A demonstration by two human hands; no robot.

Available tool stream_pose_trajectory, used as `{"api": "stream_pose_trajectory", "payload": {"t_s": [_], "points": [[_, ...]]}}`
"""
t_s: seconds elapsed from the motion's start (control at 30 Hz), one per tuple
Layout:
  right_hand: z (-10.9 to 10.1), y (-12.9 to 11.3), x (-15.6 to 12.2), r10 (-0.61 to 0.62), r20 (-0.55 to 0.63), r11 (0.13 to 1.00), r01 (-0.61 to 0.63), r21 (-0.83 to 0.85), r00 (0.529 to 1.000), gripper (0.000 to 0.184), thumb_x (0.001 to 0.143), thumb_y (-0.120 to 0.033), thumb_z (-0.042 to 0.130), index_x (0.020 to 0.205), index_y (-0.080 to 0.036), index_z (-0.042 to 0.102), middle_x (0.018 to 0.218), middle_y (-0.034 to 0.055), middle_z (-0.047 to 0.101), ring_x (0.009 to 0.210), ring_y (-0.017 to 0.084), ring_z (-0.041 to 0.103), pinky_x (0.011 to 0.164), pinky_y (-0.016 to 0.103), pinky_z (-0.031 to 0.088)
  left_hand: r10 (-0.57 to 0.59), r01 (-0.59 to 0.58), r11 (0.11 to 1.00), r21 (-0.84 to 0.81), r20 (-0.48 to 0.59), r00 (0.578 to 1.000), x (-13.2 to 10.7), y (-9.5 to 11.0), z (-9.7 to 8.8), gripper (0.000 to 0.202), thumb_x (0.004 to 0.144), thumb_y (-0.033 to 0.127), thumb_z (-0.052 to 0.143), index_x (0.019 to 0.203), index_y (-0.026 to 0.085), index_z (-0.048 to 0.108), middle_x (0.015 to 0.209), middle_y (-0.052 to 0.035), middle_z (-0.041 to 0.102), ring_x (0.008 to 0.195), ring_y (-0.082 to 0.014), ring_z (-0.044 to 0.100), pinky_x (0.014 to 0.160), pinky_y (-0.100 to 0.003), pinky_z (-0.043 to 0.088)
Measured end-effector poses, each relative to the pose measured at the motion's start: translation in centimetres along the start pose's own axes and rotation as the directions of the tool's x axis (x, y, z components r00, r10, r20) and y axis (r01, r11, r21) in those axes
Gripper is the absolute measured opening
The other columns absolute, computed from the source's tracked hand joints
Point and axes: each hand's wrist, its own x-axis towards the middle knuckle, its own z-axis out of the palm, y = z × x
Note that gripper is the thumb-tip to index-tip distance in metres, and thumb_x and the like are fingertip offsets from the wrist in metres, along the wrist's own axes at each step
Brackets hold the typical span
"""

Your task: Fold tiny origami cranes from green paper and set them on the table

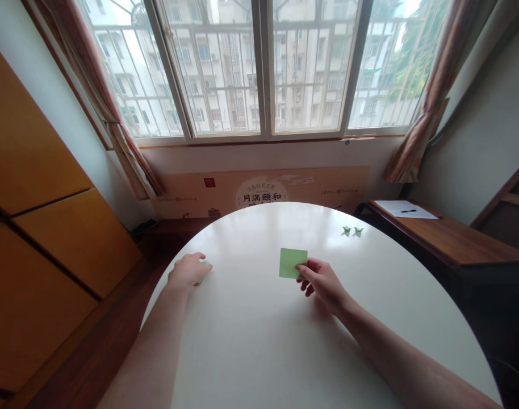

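A glossy white round table fills the foreground, with two small folded green paper figures side by side towards its far right edge. Orange-brown wooden panels stand on the left; to the right, a brown wooden desk bears a white paper sheet and a dark pen. Beyond the table runs a beige printed panel (its lettering partly hidden by the table), then a wide sliding window between patterned pinkish curtains.

The right hand pinches a flat light-green paper square by its lower right corner — thumb across the front, the square extending leftward past the fingertips. The left hand covers some pale-green paper near the table's left edge — whether its fingers grip, I cannot tell.
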Motion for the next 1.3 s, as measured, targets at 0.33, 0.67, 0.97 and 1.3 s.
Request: {"api": "stream_pose_trajectory", "payload": {"t_s": [0.33,0.67,0.97,1.3], "points": [[0.0,-0.1,0.0,-0.005,0.001,1.000,0.005,0.007,1.000,0.021,0.081,-0.035,0.060,0.084,-0.015,0.064,0.065,0.0009,0.063,0.050,0.012,0.057,0.040,0.021,0.043,-0.031,0.031,0.999,-0.011,-0.026,0.999,-0.2,-0.1,-0.2,0.045,0.069,0.031,0.066,0.114,0.027,0.073,0.104,-0.0085,0.076,0.089,-0.0297,0.070,0.074,-0.035,0.053],[0.0,-0.1,0.0,-0.017,0.009,1.000,0.017,0.002,1.000,0.021,0.082,-0.035,0.060,0.085,-0.015,0.065,0.067,0.0014,0.064,0.050,0.012,0.058,0.041,0.021,0.043,-0.013,-0.003,0.994,-0.109,-0.150,0.989,-0.6,0.3,-0.7,0.036,0.070,0.030,0.069,0.105,0.023,0.075,0.114,-0.0116,0.072,0.107,-0.0374,0.064,0.086,-0.043,0.052],[0.3,1.2,0.6,-0.031,0.005,0.999,0.032,-0.040,0.999,0.021,0.078,-0.036,0.063,0.080,-0.015,0.065,0.059,-0.0006,0.061,0.045,0.012,0.055,0.034,0.019,0.039,0.364,-0.464,0.780,-0.420,-0.298,0.882,-6.0,8.1,1.3,0.035,0.090,0.029,0.054,0.120,0.018,0.067,0.139,-0.0095,0.059,0.136,-0.0286,0.044,0.118,-0.040,0.029],[-0.2,0.9,1.2,-0.010,-0.057,1.000,0.010,-0.005,0.998,0.027,0.078,-0.039,0.059,0.087,-0.014,0.064,0.062,0.0000,0.060,0.048,0.013,0.057,0.035,0.019,0.043,0.448,-0.072,0.481,-0.874,0.174,0.877,-10.2,14.5,4.3,0.049,0.086,0.053,0.060,0.114,0.013,0.068,0.106,-0.0172,0.073,0.092,-0.0258,0.068,0.062,-0.028,0.051]]}}
